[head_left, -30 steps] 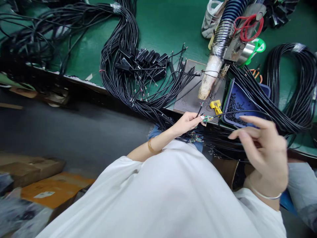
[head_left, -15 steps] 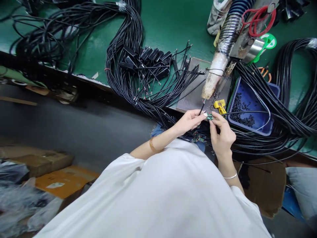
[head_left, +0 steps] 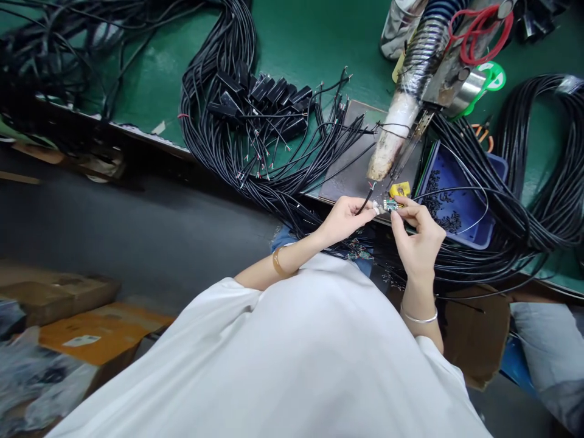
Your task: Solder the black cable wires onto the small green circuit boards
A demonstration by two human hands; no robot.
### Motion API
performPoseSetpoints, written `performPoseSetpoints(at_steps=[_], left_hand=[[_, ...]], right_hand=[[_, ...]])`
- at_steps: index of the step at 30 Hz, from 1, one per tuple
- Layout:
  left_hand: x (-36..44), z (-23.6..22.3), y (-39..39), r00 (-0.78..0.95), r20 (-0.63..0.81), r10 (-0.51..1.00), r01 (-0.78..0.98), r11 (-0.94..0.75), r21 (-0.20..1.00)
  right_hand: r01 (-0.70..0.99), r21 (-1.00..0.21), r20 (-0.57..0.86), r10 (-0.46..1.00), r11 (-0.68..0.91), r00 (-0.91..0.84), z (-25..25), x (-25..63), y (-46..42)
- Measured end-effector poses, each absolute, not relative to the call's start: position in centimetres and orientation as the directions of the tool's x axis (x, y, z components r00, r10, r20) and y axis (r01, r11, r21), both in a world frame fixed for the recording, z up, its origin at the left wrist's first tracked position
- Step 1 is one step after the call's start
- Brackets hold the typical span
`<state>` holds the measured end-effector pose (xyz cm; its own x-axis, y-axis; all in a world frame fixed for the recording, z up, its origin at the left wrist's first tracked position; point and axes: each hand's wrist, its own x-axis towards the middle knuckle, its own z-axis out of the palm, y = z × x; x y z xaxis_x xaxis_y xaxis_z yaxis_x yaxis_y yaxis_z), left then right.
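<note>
My left hand [head_left: 343, 220] pinches a thin black wire end [head_left: 365, 202] beside a small green circuit board [head_left: 389, 205]. My right hand [head_left: 416, 236] is closed in a pinch on that board from the right. Both hands meet at the bench's front edge, just under the tip of the soldering tool's taped nozzle [head_left: 387, 152]. A small yellow clamp [head_left: 399, 189] sits right behind the board. One black cable loops from the board over the blue tray [head_left: 460, 214].
A big bundle of black cables with stripped ends [head_left: 255, 146] lies on the green bench [head_left: 310, 42]. More coiled cables [head_left: 542, 176] sit at the right. The blue tray holds small black parts. Cardboard boxes [head_left: 86, 328] lie on the floor at left.
My right hand came in from the right, where it hung open, and closed on the small board next to my left hand. The view shifted slightly.
</note>
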<state>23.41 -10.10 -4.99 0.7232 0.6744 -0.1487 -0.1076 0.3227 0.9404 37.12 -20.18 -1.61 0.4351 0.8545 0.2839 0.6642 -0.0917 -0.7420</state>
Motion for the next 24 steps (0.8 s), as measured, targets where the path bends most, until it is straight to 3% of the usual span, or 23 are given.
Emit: performPoseSetpoints(at_steps=[15,24], left_hand=[[24.3,-5.1,-9.2,0.647,-0.077,0.759,-0.106,0.189,0.976],[25.2,-5.6,-8.3,0.604,-0.069,0.794,-0.03,0.109,0.994]], right_hand=[[0.688,-0.722,0.298,0.868,-0.068,0.398,-1.9,37.3,-19.9],[0.786,-0.614,0.469,0.831,0.064,0.299,-3.4,37.8,-18.9]])
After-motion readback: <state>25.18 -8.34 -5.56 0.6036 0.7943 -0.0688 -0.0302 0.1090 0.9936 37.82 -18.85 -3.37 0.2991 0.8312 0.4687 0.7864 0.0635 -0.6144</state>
